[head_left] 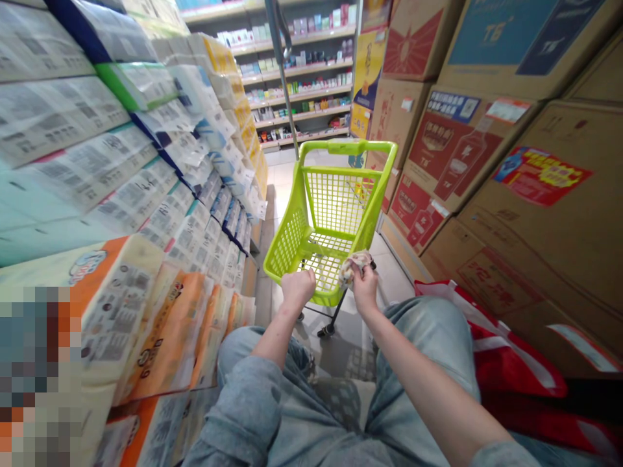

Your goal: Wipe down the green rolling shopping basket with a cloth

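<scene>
Head view: the left hand (298,287) is clenched on the near rim of a lime-green plastic shopping cart (292,224) standing in the aisle between stacked tissue packs (146,194) and brown cardboard boxes (511,162). The right hand (365,280) grasps a crumpled pale cloth (351,264) against that rim.
</scene>
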Demonstrator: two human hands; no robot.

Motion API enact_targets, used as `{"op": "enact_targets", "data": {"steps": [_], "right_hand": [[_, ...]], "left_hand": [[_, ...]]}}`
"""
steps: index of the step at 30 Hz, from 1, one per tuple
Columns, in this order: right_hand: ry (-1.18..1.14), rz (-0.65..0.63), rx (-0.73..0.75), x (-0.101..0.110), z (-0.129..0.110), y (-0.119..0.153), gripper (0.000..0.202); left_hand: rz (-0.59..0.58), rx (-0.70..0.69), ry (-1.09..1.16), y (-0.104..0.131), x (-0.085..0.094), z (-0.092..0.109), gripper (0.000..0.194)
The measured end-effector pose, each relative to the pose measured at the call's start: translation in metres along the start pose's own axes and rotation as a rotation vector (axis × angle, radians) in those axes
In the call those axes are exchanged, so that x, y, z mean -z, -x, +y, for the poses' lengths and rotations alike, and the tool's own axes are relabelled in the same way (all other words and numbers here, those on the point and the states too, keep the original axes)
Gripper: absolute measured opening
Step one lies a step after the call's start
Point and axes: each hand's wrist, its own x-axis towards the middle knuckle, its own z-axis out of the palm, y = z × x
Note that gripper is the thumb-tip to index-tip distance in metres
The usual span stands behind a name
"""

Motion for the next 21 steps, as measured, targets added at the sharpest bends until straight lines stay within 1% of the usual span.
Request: {"op": "enact_targets", "data": {"steps": [2, 4, 7, 9, 11, 13, 15, 18, 21], "right_hand": [[-0.029, 0.009, -0.015, -0.001, 0.002, 0.017, 0.03], [0.011, 0.022, 0.01, -0.001, 0.003, 0.034, 0.03], [0.047, -0.005, 0.057, -0.002, 0.003, 0.054, 0.026], [0.052, -0.019, 0.073, -0.002, 0.004, 0.059, 0.022], [0.054, -0.019, 0.069, -0.004, 0.006, 0.056, 0.02], [0.06, -0.001, 0.061, -0.005, 0.009, 0.041, 0.019], [0.089, 0.03, 0.064, -0.004, 0.011, 0.016, 0.019], [0.173, 0.025, 0.055, -0.002, 0.013, -0.036, 0.02], [0.272, -0.004, 0.049, 0.002, 0.014, -0.087, 0.021]], "left_hand": [[-0.011, -0.003, -0.005, 0.0, 0.002, 0.002, 0.049], [-0.022, 0.007, -0.011, 0.001, 0.004, 0.003, 0.048], [-0.033, 0.007, -0.025, 0.002, 0.006, 0.003, 0.048], [-0.033, 0.006, -0.031, 0.003, 0.006, 0.002, 0.048], [-0.037, 0.005, -0.034, 0.004, 0.007, 0.001, 0.048], [-0.047, -0.008, -0.039, 0.004, 0.008, 0.001, 0.048], [-0.062, -0.036, -0.049, 0.005, 0.01, 0.001, 0.047], [-0.077, -0.062, -0.055, 0.006, 0.011, 0.002, 0.046], [-0.073, -0.058, -0.045, 0.005, 0.011, 0.005, 0.05]]}}
